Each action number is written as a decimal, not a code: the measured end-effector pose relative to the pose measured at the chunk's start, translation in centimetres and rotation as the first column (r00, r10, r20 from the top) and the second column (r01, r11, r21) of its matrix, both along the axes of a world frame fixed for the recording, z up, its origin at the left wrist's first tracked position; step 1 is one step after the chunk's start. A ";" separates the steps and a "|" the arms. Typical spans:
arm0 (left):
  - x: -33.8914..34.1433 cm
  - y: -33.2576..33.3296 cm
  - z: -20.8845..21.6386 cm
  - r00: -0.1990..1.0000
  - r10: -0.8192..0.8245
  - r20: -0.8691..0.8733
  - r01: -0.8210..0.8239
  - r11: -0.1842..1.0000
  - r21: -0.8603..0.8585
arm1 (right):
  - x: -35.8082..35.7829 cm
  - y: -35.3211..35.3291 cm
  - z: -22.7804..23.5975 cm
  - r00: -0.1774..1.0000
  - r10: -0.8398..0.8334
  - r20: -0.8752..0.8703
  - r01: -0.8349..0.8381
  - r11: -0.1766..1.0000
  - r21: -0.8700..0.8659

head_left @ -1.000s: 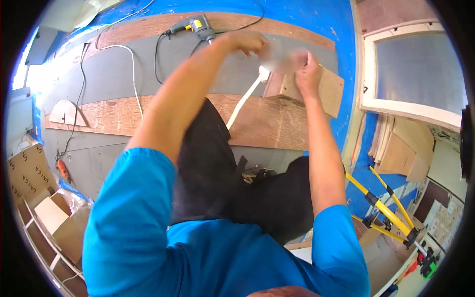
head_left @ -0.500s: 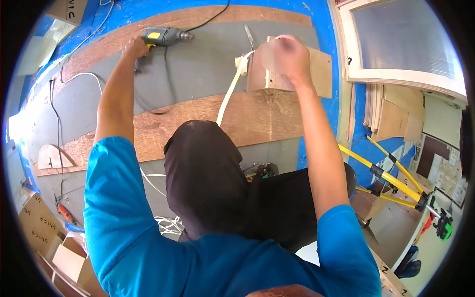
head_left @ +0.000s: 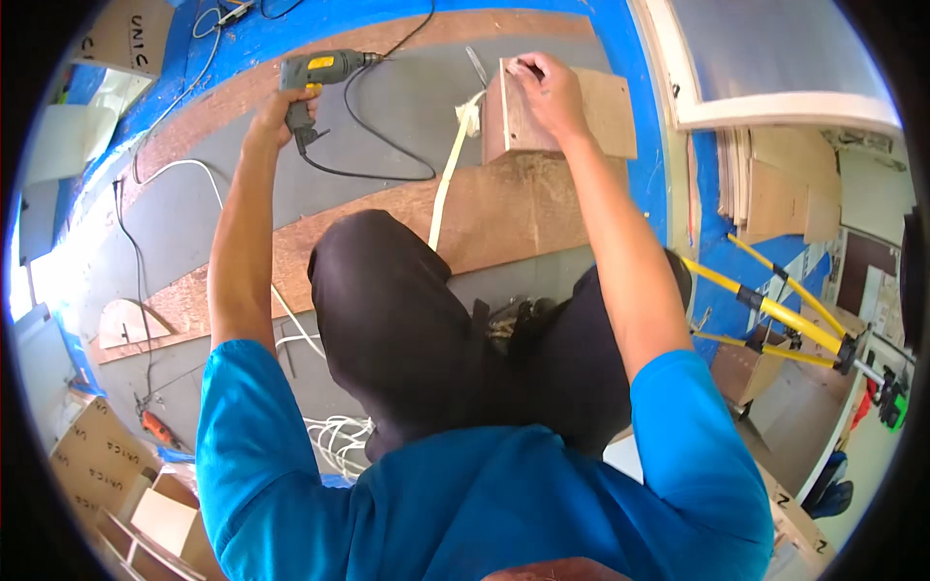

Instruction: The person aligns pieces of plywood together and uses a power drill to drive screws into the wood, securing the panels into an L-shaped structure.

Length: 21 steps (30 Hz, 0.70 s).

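My left hand (head_left: pixel 271 118) is wrapped round the handle of a grey power drill (head_left: pixel 327 68) with a yellow patch. The drill is held above the grey board, its chuck to the right, and its black cord (head_left: pixel 387 177) loops below it. My right hand (head_left: pixel 552 97) rests on a plywood piece (head_left: pixel 603 111), close to the upright strip (head_left: pixel 514 107) at its left end. Its thumb and fingertips are pinched together at the strip's far end; whatever is between them is too small to make out. A thin metal tool (head_left: pixel 476 66) lies beside the strip.
A pale strip (head_left: pixel 448 179) runs from the plywood toward my knee. Brown board (head_left: pixel 387 232) lies across the work area. Coiled white cable (head_left: pixel 339 441) is near my left side. Yellow tripod legs (head_left: pixel 799 324) stand at right, below a framed window panel (head_left: pixel 785 58). Cardboard boxes (head_left: pixel 102 460) sit lower left.
My left hand has turned the drill, so its handle and looped cord now show. My right hand's fingers have moved to the strip's far end. My legs and the whole view have shifted.
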State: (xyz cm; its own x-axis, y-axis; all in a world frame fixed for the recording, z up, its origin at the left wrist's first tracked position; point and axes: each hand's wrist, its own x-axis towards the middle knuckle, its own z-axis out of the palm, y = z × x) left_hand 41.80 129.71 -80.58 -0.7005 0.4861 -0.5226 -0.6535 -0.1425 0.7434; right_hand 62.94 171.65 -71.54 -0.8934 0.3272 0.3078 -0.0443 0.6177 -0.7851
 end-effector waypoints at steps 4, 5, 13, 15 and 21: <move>2.2 5.4 11.5 0.905 -0.161 -0.393 -0.029 0.900 -0.434 | 0.7 1.9 -1.0 0.999 -0.012 -0.041 0.016 0.994 0.111; 3.3 6.7 15.2 0.848 -0.245 -0.471 0.021 0.902 -0.431 | 0.8 2.0 -1.0 0.999 -0.029 -0.026 0.031 0.993 0.110; 13.3 16.4 38.4 0.452 -0.613 -0.648 -0.073 0.699 -0.712 | -0.1 1.3 -1.0 1.000 -0.003 -0.019 0.004 0.999 0.054; 12.8 18.8 38.1 0.424 -0.636 -0.645 -0.014 0.708 -0.706 | 1.3 2.1 -0.9 0.999 -0.035 0.002 0.034 0.998 0.047; 16.2 23.9 41.6 0.468 -0.781 -0.414 0.040 0.486 -0.873 | 0.6 1.9 -1.0 0.995 -0.033 -0.097 0.043 0.994 0.099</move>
